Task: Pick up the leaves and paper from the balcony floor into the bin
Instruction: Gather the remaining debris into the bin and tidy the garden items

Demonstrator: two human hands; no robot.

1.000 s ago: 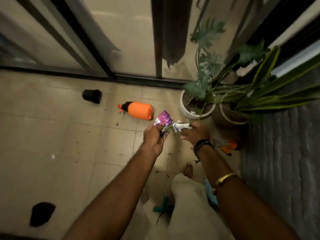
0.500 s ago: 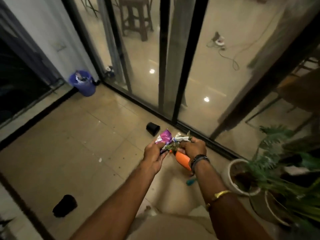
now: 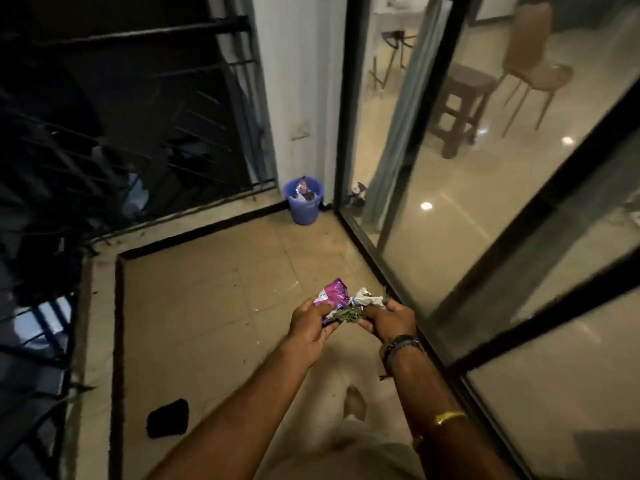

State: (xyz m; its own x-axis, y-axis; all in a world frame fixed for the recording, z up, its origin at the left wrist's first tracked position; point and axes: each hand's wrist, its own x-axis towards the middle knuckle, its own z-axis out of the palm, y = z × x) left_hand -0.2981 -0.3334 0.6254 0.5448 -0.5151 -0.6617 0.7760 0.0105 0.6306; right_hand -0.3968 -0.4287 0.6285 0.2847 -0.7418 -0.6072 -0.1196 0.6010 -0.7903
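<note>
I see the floor (image 3: pixel 207 323) running to the bin (image 3: pixel 303 213), well apart in the far corner. My left hand (image 3: pixel 311 323) grips a purple wrapper (image 3: pixel 334 296), my right hand (image 3: pixel 389 320) crumpled paper (image 3: pixel 367 301), with leaves (image 3: pixel 348 315) bunched between. I judge this the carry step: next I must walk over and let go above the rim

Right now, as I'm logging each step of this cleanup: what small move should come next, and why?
Probably a step forward toward the blue bin, carrying the load. The left hand grips the purple wrapper, the right hand the crumpled paper, with leaves bunched between them, while the bin stands in the far corner, out of reach.
</note>
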